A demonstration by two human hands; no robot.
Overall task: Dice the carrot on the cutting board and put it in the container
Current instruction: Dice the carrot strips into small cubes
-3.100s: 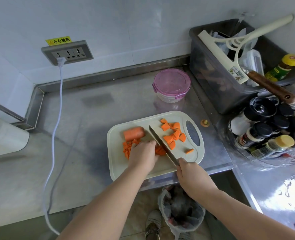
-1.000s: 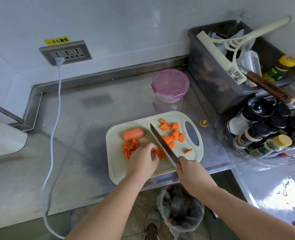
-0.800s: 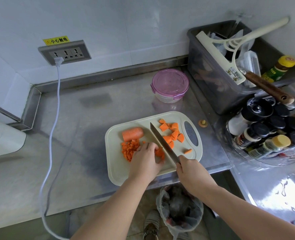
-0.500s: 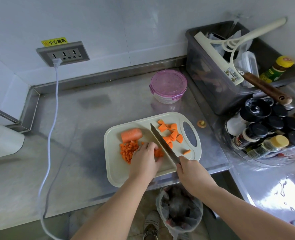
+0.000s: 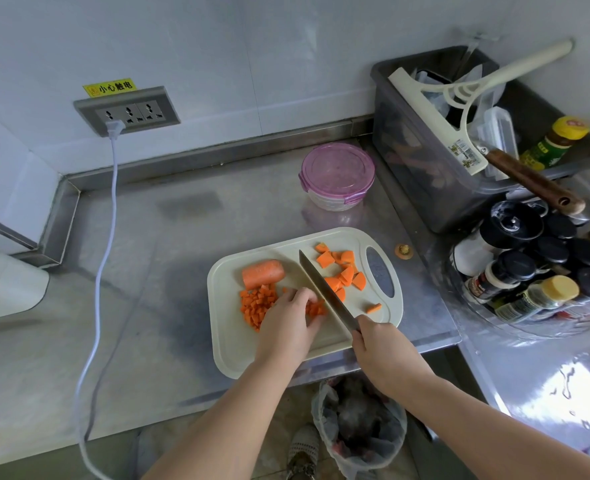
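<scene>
A cream cutting board [image 5: 227, 344] lies near the counter's front edge. On it are a whole carrot stub [image 5: 263, 273], a pile of small dice [image 5: 256, 304] and larger carrot slices [image 5: 342, 273] at the right. My left hand [image 5: 288, 323] holds down carrot pieces [image 5: 316, 308] with curled fingers, right beside the blade. My right hand [image 5: 378, 344] grips the handle of a knife [image 5: 324, 289], its blade lying diagonally across the board. A round container with a pink lid [image 5: 337, 174] stands behind the board, closed.
A grey bin [image 5: 425, 181] with a squeegee and utensils stands at the back right. Spice jars in a clear rack [image 5: 528, 275] stand to the right. A white cable [image 5: 106, 220] runs from the wall socket [image 5: 127, 110] down the counter. A lined waste bin [image 5: 359, 424] stands below.
The knife has kept chopping beside my left hand; the dice pile at the left has grown. My left hand has shifted slightly along the pieces. The view drifted a little.
</scene>
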